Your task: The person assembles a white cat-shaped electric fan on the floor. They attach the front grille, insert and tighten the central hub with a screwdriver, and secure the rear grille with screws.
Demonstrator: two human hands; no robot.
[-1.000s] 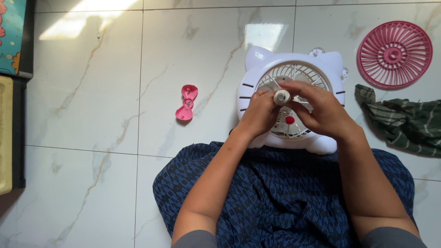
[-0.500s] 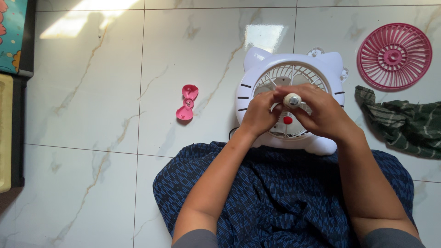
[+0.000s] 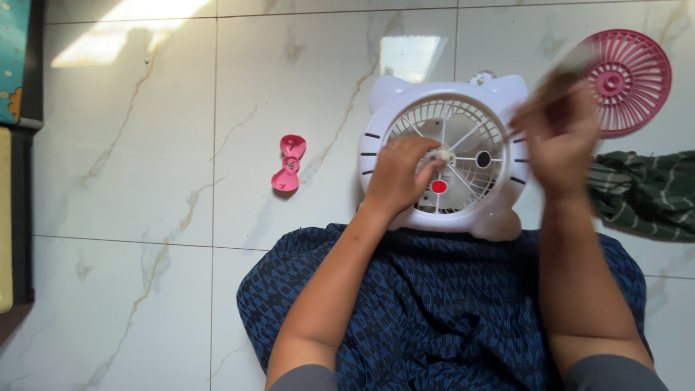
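Note:
A white cat-shaped fan housing [image 3: 507, 217] lies flat on the tiled floor in front of my lap, its white rear grille [image 3: 463, 130] facing up. My left hand [image 3: 394, 177] rests on the grille's left side and pinches a small white round knob [image 3: 439, 155] between its fingertips. A dark hole [image 3: 483, 158] and a red dot [image 3: 438, 186] show on the grille beside it. My right hand [image 3: 554, 134] is blurred above the fan's right edge, with fingers spread and nothing seen in it. It is nearest the pink round grille [image 3: 626, 72].
A pink bow-shaped piece [image 3: 289, 163] lies on the floor left of the fan. A green striped cloth [image 3: 644, 192] is bunched at the right. Blue patterned fabric [image 3: 434, 311] covers my lap. A yellow object [image 3: 6, 217] and a colourful mat [image 3: 13, 58] line the left edge.
My right hand has let go of the white knob and swung up and right toward the pink grille. The left hand keeps the knob, lowered onto the fan grille.

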